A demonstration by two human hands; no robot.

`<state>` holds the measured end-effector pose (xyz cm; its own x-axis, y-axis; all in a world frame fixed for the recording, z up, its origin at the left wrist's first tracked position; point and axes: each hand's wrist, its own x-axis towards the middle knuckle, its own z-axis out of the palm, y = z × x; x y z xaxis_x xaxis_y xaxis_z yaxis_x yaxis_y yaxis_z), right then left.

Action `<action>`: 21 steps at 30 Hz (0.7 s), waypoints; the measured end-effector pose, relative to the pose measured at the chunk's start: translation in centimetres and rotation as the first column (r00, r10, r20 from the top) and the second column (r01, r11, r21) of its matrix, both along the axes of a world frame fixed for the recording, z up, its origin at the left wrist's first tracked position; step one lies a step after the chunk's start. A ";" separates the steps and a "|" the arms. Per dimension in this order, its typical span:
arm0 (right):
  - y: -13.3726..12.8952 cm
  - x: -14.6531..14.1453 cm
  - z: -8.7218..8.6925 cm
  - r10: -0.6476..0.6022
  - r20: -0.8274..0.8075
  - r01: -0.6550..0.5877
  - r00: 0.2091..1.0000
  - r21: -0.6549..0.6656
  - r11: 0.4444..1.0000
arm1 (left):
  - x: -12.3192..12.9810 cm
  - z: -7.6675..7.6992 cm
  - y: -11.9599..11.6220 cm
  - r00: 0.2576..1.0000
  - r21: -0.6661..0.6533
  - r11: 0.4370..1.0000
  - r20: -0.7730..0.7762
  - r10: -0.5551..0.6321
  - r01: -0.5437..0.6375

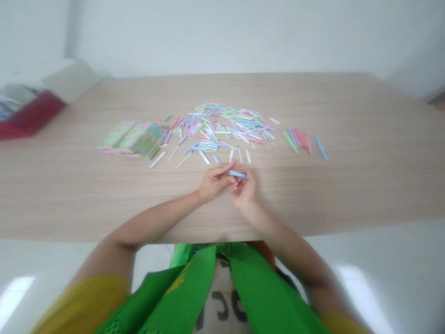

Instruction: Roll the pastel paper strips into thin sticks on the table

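Left hand and right hand meet with fingers narrowed, apparently both on one slim blue stick that lies between their fingertips. Beneath spreads a wide table with fine, pale wood-like grain; at its left end sits a red box, a stiff, pale flap folded out. Beyond the hands sprawls a loose heap of thin, straight sticks in pink, lilac, blue, green and white, lying at every angle. Most sticks are there, so the work looks far from done. Left of it rests a flat, patterned bundle, mostly green, its material too blurred to tell. On the right, only a short row lies roughly side by side, green, blue and pink, near a single blue piece. Smaller white bits dot the heap's near edge.
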<state>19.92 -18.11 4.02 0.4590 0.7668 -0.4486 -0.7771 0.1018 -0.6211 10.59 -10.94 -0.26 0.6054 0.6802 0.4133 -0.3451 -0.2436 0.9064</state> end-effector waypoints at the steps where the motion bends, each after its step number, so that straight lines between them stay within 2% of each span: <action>1: -0.2 -0.1 0.0 0.015 -0.026 -0.016 1.000 -0.009 1.000 | -0.1 0.0 -0.2 0.999 -0.007 0.999 -0.026 -0.033 0.033; 4: -0.9 -0.6 0.2 0.047 -0.121 -0.050 0.992 -0.021 0.999 | -0.3 0.4 -0.8 0.994 -0.059 0.997 -0.090 -0.057 0.052; 7: -1.5 -1.0 0.6 0.189 -0.130 -0.178 0.973 0.089 0.980 | -0.3 1.1 -1.2 0.990 -0.247 0.967 -0.108 -0.085 0.056; 9: -1.9 -0.7 0.8 0.309 -0.122 -0.291 0.943 0.141 0.946 | -0.3 1.5 -1.0 0.998 -0.297 0.955 -0.052 -0.022 0.005; 12: -2.2 1.6 0.5 0.367 -0.067 -0.368 0.928 -0.001 0.930 | -0.6 1.7 -0.1 0.986 -0.248 0.963 0.095 0.137 -0.110; 15: -2.5 6.1 -0.4 0.292 0.186 -0.251 0.938 -0.217 0.943 | -1.1 1.3 1.2 0.975 -0.179 0.972 0.131 0.178 -0.153; 16: -2.5 7.9 -0.7 0.274 0.344 -0.176 0.898 -0.291 0.941 | -1.2 1.1 1.5 0.974 -0.147 0.975 0.131 0.186 -0.167; 17: -2.6 9.8 -1.0 0.266 0.516 -0.077 0.814 -0.358 0.931 | -1.2 0.8 1.7 0.971 -0.121 0.976 0.139 0.197 -0.180; 21: -1.4 16.3 -1.9 0.206 0.713 0.173 0.670 -0.420 0.891 | -0.7 -0.4 1.5 0.941 -0.051 0.956 0.168 0.294 -0.290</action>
<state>36.24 -19.54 2.10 0.7640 0.5964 -0.2464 -0.0542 -0.3211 -0.9455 9.86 -9.42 -0.67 0.3002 0.8281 0.4734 -0.4131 -0.3345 0.8470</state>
